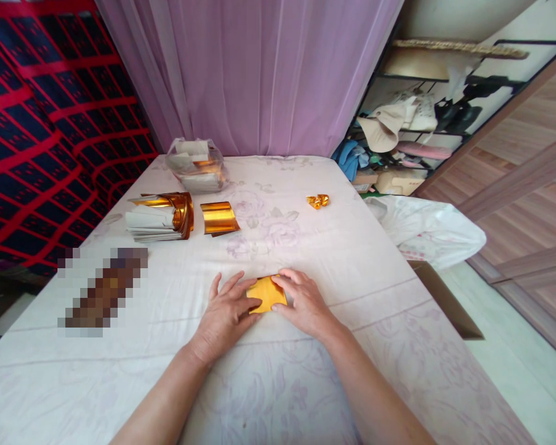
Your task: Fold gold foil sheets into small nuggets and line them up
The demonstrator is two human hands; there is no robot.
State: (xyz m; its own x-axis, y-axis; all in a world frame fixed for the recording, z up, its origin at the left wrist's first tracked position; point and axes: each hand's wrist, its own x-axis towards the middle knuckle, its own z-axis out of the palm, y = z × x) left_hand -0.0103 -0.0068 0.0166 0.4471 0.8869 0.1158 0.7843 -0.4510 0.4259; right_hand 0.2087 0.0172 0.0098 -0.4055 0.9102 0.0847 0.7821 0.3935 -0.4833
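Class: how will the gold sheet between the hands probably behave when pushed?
The gold sheet looks thin, so it is probably light and floppy. Lying low on the table, it seems unlikely to roll. Its sheen suggests it may slide.

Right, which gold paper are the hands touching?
The yellow-gold sheet between left hand and right hand; the fanned stack, small pile, bagged papers and gold pieces lie untouched.

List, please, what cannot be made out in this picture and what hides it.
In the head view:
Gold sheet: side edges partly covered by left hand and right hand.
Brownish item at left: blurred by pixel blocks.
Small gold pieces at right: too small to tell exact shape.
Left forearm and right forearm: cut off by bottom edge.
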